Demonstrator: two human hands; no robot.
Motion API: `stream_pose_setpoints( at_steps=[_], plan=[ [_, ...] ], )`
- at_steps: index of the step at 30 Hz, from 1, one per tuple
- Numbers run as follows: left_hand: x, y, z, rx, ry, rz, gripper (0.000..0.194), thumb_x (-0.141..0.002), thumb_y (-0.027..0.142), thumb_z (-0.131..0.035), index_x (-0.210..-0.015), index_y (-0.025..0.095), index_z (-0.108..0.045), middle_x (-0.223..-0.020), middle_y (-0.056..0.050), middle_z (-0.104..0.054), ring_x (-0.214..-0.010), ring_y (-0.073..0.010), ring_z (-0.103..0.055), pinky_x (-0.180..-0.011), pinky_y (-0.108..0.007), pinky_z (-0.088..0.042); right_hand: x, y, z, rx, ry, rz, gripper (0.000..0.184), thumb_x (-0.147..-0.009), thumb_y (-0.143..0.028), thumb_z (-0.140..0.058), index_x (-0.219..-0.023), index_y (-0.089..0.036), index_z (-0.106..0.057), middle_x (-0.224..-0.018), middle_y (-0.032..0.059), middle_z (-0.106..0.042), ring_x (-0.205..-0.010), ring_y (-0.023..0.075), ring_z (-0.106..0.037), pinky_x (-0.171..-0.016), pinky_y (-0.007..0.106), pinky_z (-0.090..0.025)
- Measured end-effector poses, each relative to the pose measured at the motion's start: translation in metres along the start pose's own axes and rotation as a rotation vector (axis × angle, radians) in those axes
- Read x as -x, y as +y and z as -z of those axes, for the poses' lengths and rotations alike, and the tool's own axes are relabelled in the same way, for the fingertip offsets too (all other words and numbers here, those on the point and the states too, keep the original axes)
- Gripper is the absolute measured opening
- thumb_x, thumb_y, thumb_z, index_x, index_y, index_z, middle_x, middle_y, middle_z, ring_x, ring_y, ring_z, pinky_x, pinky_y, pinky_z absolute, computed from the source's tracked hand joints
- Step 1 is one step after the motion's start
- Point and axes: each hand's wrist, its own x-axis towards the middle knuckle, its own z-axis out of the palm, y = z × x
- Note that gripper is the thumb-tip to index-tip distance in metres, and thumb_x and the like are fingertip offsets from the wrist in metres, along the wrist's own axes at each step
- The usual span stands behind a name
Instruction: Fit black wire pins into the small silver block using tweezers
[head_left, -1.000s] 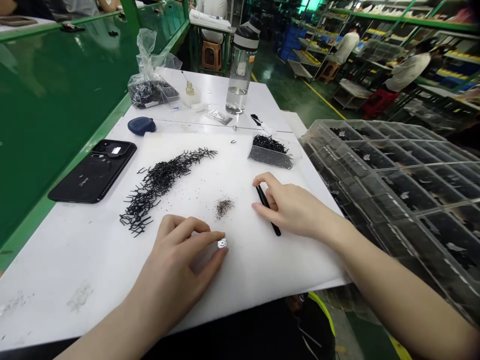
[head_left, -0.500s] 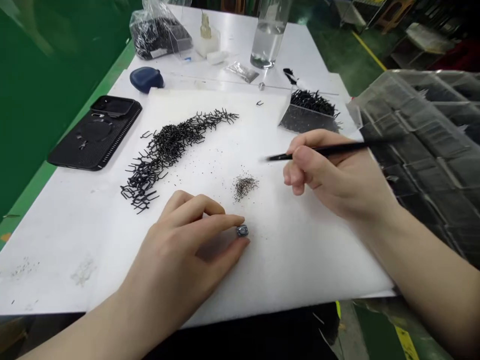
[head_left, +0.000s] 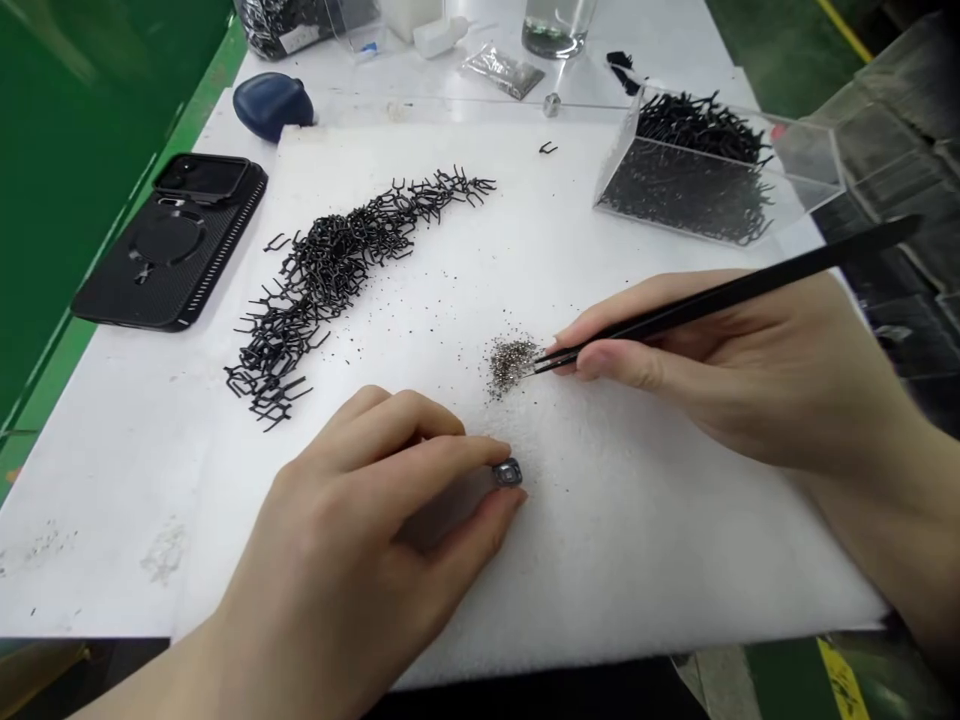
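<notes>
My left hand rests on the white foam pad and pinches a small dark metal part between thumb and forefinger. My right hand grips black tweezers, whose tips touch the right edge of a little heap of tiny grey metal bits. That heap lies just above the pinched part. A long curved pile of black bent clips lies to the upper left on the pad.
A clear plastic box of black clips stands at upper right. A black phone lies at left beside a dark blue case. A bottle base, small bags and a clear divided tray line the back and right.
My right hand picked the tweezers up off the pad and brought their tips down to the grey heap. The view dropped closer to the table. My left hand kept its pinch.
</notes>
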Motion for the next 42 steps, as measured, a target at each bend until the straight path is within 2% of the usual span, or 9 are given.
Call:
stream_pose_setpoints(
  at_steps=[5, 8, 16, 21, 25, 33, 37, 42],
  plan=[
    [-0.001, 0.003, 0.000, 0.019, -0.011, 0.015, 0.011, -0.089, 0.023, -0.076, -0.099, 0.026, -0.077, -0.092, 0.002, -0.070, -0.082, -0.0105, -0.061, -0.071, -0.021, -0.053, 0.001, -0.005, -0.003, 0.010, 0.003, -0.011, 0.026, -0.079, -0.006, -0.083, -0.088, -0.031, -0.081, -0.084, -0.0071, -0.079, -0.079, 0.0126, -0.076, -0.071, 0.020, -0.066],
    [-0.002, 0.005, 0.001, 0.027, -0.025, 0.048, 0.013, -0.088, 0.019, -0.077, -0.098, 0.027, -0.078, -0.091, 0.004, -0.070, -0.083, -0.0098, -0.060, -0.073, -0.020, -0.052, 0.002, -0.006, -0.002, 0.076, -0.001, 0.034, 0.026, -0.081, -0.003, -0.080, -0.087, -0.028, -0.080, -0.087, -0.0077, -0.080, -0.080, 0.0113, -0.076, -0.070, 0.018, -0.065],
    [-0.005, 0.004, 0.000, 0.050, -0.017, 0.056, 0.010, -0.086, 0.018, -0.077, -0.094, 0.025, -0.079, -0.087, 0.004, -0.070, -0.081, -0.0096, -0.059, -0.072, -0.021, -0.050, 0.002, -0.004, 0.000, 0.153, 0.014, 0.070, 0.018, -0.080, -0.008, -0.083, -0.085, -0.025, -0.080, -0.085, -0.0063, -0.081, -0.079, 0.0093, -0.076, -0.068, 0.013, -0.062],
    [-0.005, 0.006, 0.002, 0.035, -0.020, 0.049, 0.011, -0.087, 0.019, -0.077, -0.096, 0.025, -0.079, -0.089, 0.004, -0.071, -0.082, -0.0095, -0.059, -0.074, -0.020, -0.051, 0.000, -0.001, 0.000, 0.141, 0.005, 0.077, 0.014, -0.082, -0.013, -0.083, -0.087, -0.026, -0.081, -0.088, -0.0047, -0.081, -0.083, 0.0124, -0.077, -0.071, 0.019, -0.064],
    [-0.005, 0.005, 0.001, 0.034, -0.019, 0.047, 0.010, -0.087, 0.019, -0.076, -0.095, 0.025, -0.079, -0.089, 0.004, -0.071, -0.082, -0.0090, -0.060, -0.074, -0.019, -0.050, 0.000, 0.002, 0.001, 0.160, -0.005, 0.084, 0.008, -0.083, -0.021, -0.083, -0.087, -0.027, -0.082, -0.088, -0.0030, -0.081, -0.081, 0.0148, -0.077, -0.068, 0.024, -0.063],
    [-0.005, 0.004, 0.000, 0.046, 0.004, 0.021, 0.011, -0.088, 0.017, -0.076, -0.096, 0.023, -0.080, -0.089, 0.003, -0.070, -0.079, -0.0084, -0.060, -0.072, -0.020, -0.050, 0.001, 0.000, 0.003, 0.091, -0.010, 0.066, 0.004, -0.084, -0.025, -0.083, -0.087, -0.028, -0.082, -0.087, -0.0013, -0.081, -0.080, 0.0161, -0.077, -0.068, 0.027, -0.064],
    [-0.005, 0.006, -0.002, 0.013, 0.013, 0.024, 0.009, -0.088, 0.018, -0.077, -0.095, 0.022, -0.080, -0.088, 0.002, -0.071, -0.078, -0.0097, -0.061, -0.071, -0.022, -0.050, 0.005, -0.009, 0.001, 0.012, -0.060, 0.071, 0.005, -0.088, -0.023, -0.079, -0.089, -0.028, -0.080, -0.085, -0.0006, -0.080, -0.076, 0.0165, -0.077, -0.066, 0.028, -0.065],
    [-0.006, 0.003, -0.004, 0.014, 0.039, 0.017, 0.006, -0.089, 0.020, -0.077, -0.093, 0.023, -0.080, -0.086, 0.002, -0.071, -0.077, -0.0112, -0.061, -0.070, -0.024, -0.051, 0.011, -0.011, -0.004, -0.023, -0.244, 0.120, 0.006, -0.091, -0.022, -0.076, -0.095, -0.027, -0.075, -0.092, -0.0007, -0.079, -0.088, 0.0181, -0.078, -0.074, 0.028, -0.065]
  ],
)
